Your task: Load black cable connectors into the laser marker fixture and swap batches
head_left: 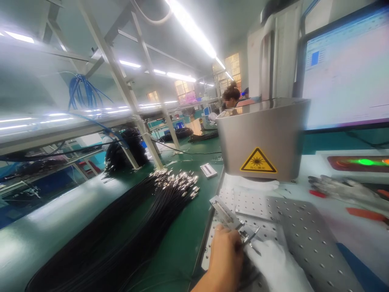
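1. Looked like the step was lining up a cable end (pixel 254 234) with the metal fixture (pixel 224 211), over the perforated plate (pixel 304 229).
2. Left hand (pixel 226 251) had curled fingers; right hand (pixel 276 259) was gloved. Couldn't tell what either clamped, tbh.
3. Next move probably called for steady alignment.

To the left hand's (pixel 224 254) left, a strip of green bench (pixel 187 227) lies open between the cables (pixel 142 227) and the plate (pixel 296 225). Straight ahead, the fixture (pixel 224 211) and, behind it, the housing (pixel 261 132) block the way; beyond the right hand (pixel 278 261), the plate offers bare room.
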Motion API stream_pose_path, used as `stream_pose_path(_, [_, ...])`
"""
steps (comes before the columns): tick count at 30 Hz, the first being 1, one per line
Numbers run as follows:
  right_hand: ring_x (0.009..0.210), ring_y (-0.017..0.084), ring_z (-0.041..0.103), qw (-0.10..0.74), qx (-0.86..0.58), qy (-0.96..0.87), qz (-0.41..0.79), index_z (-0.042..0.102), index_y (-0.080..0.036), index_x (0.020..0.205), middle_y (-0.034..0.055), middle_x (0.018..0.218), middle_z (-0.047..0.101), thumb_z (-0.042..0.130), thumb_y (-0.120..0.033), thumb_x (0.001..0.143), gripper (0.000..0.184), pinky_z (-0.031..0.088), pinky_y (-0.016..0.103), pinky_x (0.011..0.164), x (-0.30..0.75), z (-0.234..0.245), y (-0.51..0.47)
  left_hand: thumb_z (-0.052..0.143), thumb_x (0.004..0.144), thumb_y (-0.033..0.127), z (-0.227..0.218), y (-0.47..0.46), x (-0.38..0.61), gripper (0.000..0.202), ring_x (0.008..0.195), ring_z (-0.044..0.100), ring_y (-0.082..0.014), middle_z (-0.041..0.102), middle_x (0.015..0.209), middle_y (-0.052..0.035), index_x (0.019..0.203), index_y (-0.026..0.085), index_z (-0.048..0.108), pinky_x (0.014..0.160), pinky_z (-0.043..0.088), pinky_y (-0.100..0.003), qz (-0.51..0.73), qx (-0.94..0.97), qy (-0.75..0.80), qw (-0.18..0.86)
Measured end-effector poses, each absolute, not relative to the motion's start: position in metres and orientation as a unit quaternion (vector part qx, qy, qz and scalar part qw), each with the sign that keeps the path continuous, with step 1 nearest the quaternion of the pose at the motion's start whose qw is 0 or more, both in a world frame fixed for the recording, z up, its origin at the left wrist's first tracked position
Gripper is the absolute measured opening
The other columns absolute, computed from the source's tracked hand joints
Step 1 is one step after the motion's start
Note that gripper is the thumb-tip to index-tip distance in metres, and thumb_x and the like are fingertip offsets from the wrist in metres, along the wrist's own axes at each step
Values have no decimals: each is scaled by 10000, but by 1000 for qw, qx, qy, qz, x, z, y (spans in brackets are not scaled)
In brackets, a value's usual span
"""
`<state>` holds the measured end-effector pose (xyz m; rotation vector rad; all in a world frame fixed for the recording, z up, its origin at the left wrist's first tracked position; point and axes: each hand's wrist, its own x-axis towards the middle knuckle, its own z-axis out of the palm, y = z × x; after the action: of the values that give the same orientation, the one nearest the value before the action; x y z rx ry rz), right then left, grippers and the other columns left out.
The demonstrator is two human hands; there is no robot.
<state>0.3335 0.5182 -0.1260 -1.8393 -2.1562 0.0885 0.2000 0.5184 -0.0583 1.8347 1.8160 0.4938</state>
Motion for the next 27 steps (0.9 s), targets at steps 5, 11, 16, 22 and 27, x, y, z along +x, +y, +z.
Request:
stream_pose_path(5, [729, 186, 626, 167, -544, -818, -79, 701, -335, 1069, 3, 950, 705, 486, -101, 873, 373, 492, 284, 608, 338, -137, 517, 551, 615, 64, -59, 521, 192, 126, 834, 527, -174, 581, 746, -7, 648, 182, 583, 765, 364, -286, 200, 632, 689, 292])
stream_pose_path(11, [685, 186, 601, 143, -509, -836, -147, 710, -327, 1027, 0, 881, 698, 490, 14, 791, 469, 459, 293, 584, 335, -130, 523, 599, 581, 90, -60, 526, 189, 99, 687, 500, -125, 535, 631, 38, 601, 176, 555, 634, 329, -252, 229, 583, 688, 368])
stream_pose_path(16, [702, 191, 605, 109, -521, -835, -139, 719, -293, 968, 27, 807, 662, 511, 27, 756, 437, 408, 278, 561, 332, -130, 530, 659, 554, 136, -59, 531, 181, 85, 630, 478, -112, 528, 590, 50, 611, 168, 606, 600, 329, -243, 225, 581, 671, 401])
stream_pose_path(22, [738, 221, 607, 54, -526, -842, -112, 650, -370, 1178, 29, 899, 662, 533, -38, 769, 540, 417, 294, 571, 331, -138, 532, 591, 719, 213, -51, 528, 164, 228, 602, 494, -114, 571, 603, 48, 928, 181, 674, 606, 358, -241, 284, 602, 637, 388])
stream_pose_path(27, [782, 233, 614, -1, -554, -831, -44, 644, -397, 1196, 45, 936, 650, 609, -80, 728, 566, 433, 300, 644, 330, -133, 532, 533, 779, 106, -55, 510, 162, 247, 828, 584, -167, 685, 833, -19, 884, 226, 722, 766, 390, -287, 156, 717, 649, 202])
